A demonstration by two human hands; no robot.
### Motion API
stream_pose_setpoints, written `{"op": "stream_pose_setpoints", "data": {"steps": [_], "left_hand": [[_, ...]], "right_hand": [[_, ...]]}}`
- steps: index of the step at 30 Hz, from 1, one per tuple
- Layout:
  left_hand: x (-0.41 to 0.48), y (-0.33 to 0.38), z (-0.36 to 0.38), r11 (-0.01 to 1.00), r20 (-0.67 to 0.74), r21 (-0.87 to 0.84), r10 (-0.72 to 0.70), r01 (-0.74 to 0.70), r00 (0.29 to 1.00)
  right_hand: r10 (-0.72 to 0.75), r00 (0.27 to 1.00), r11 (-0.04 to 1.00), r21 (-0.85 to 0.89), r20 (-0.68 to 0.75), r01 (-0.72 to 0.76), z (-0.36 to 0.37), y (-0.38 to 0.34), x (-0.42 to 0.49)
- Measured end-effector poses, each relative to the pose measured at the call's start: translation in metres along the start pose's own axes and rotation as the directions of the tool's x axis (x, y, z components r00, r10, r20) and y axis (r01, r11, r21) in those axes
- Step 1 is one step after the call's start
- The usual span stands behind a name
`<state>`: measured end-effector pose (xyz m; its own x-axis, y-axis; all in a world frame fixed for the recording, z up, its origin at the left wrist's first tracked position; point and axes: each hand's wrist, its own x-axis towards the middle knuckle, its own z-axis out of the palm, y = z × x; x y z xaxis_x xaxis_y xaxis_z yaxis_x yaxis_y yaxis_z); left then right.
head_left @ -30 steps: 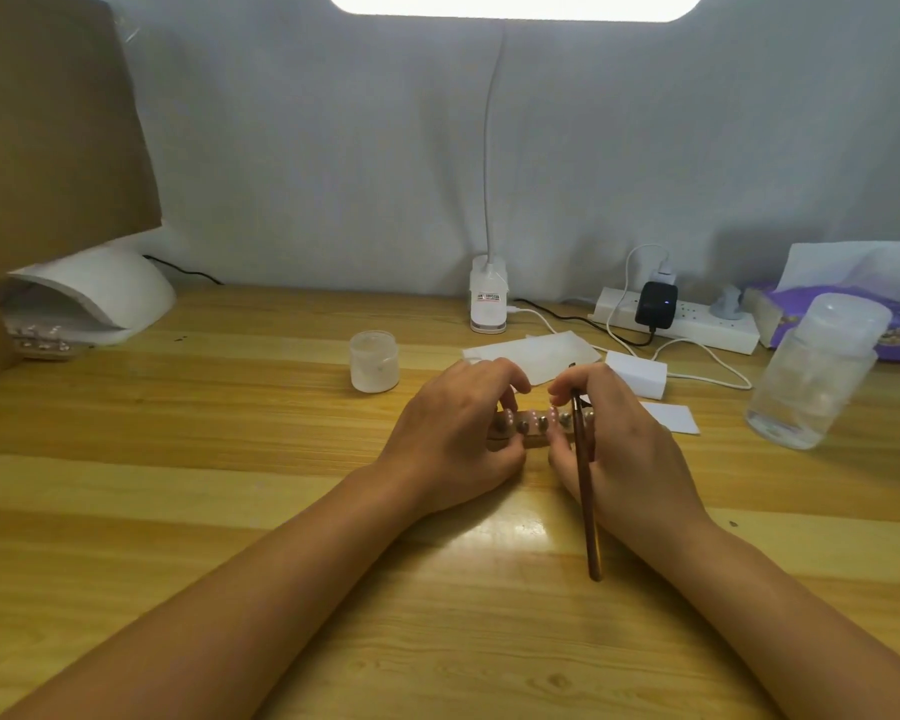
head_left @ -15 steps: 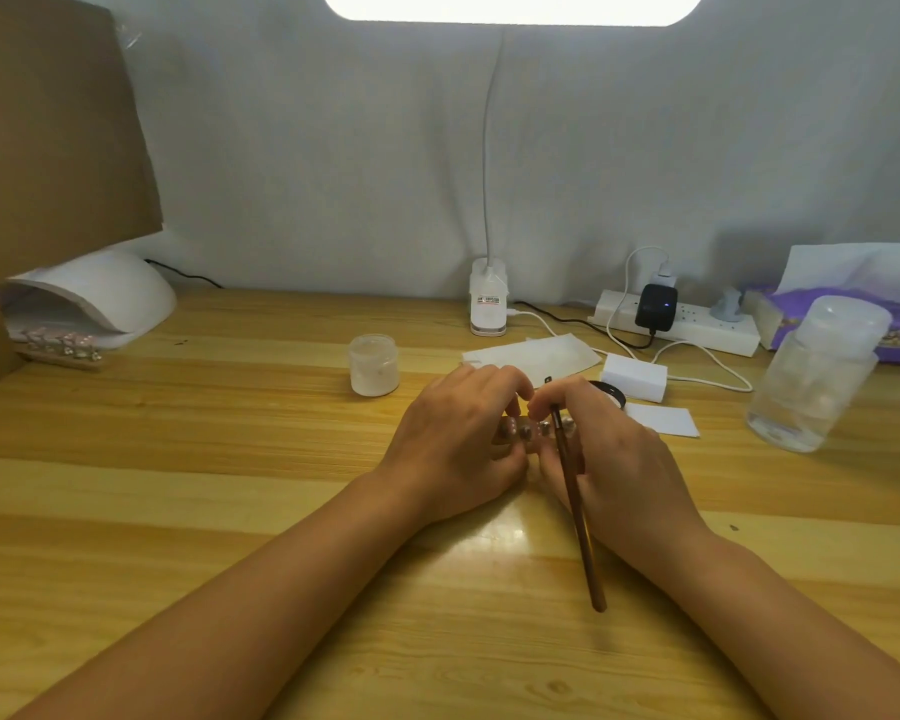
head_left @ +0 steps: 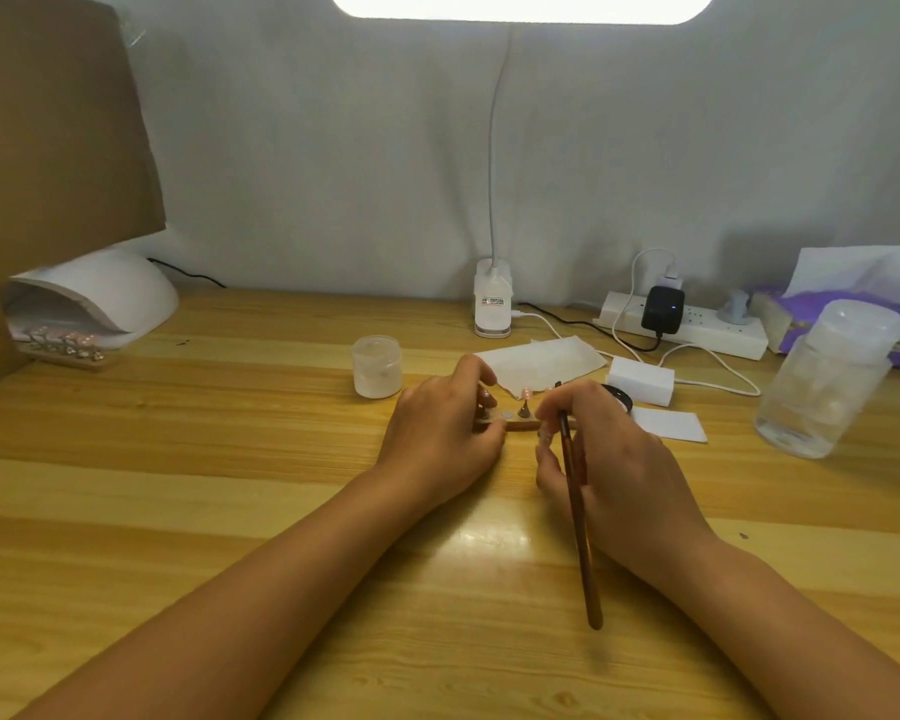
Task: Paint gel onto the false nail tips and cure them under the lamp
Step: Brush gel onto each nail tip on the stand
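The table (head_left: 178, 511) is honey-yellow wood, striped in lighter and darker planks with fine brown grain. At its middle the brush (head_left: 578, 517) has a glossy red-brown handle. The holder strip (head_left: 515, 423) is tan wood dotted with small silver discs, and the nail tip (head_left: 527, 392) standing clear on it is pale pink. At 10 o'clock the curing lamp (head_left: 120, 288) is white, the second holder (head_left: 63, 348) under it carries pinkish tips, and the cardboard (head_left: 48, 148) is plain brown. The backdrop (head_left: 333, 148) is pale grey. At 12 o'clock the jar (head_left: 378, 366) is frosted white and the clip lamp (head_left: 493, 304) is white. Towards 2 o'clock are a white power strip (head_left: 707, 332), a black adapter (head_left: 662, 310) with a blue dot of light, a purple printed tissue pack (head_left: 785, 304) and a clear bottle (head_left: 822, 397) with a frosted cap.
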<state>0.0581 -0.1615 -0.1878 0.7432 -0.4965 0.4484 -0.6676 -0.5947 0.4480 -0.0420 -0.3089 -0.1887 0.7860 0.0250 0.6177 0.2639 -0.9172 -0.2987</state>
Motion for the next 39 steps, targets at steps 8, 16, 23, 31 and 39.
{"op": "stream_pose_setpoints", "data": {"steps": [8, 16, 23, 31, 39], "left_hand": [[-0.003, 0.009, -0.005, 0.977, -0.19, 0.145, 0.181, -0.155, 0.965], [-0.011, 0.016, -0.006, 0.933, 0.059, 0.074, 0.348, -0.351, 0.936], [-0.011, 0.014, -0.008, 0.937, 0.061, -0.017, 0.348, -0.348, 0.935], [-0.01, 0.011, -0.006, 0.956, 0.066, -0.064, 0.292, -0.288, 0.954], [-0.008, 0.007, -0.006, 0.967, 0.097, -0.133, 0.232, -0.218, 0.968]], "right_hand": [[0.045, 0.999, 0.998, 0.032, -0.009, -0.045, -0.001, 0.001, 0.0], [0.074, 0.997, 0.994, 0.084, -0.02, -0.072, -0.004, 0.001, 0.0], [0.123, 0.992, 0.988, 0.103, -0.041, -0.118, -0.003, 0.003, 0.002], [0.129, 0.992, 0.985, 0.117, 0.01, -0.129, -0.002, 0.003, 0.002], [0.376, 0.927, 0.853, 0.393, -0.007, -0.343, -0.006, 0.003, 0.01]]}}
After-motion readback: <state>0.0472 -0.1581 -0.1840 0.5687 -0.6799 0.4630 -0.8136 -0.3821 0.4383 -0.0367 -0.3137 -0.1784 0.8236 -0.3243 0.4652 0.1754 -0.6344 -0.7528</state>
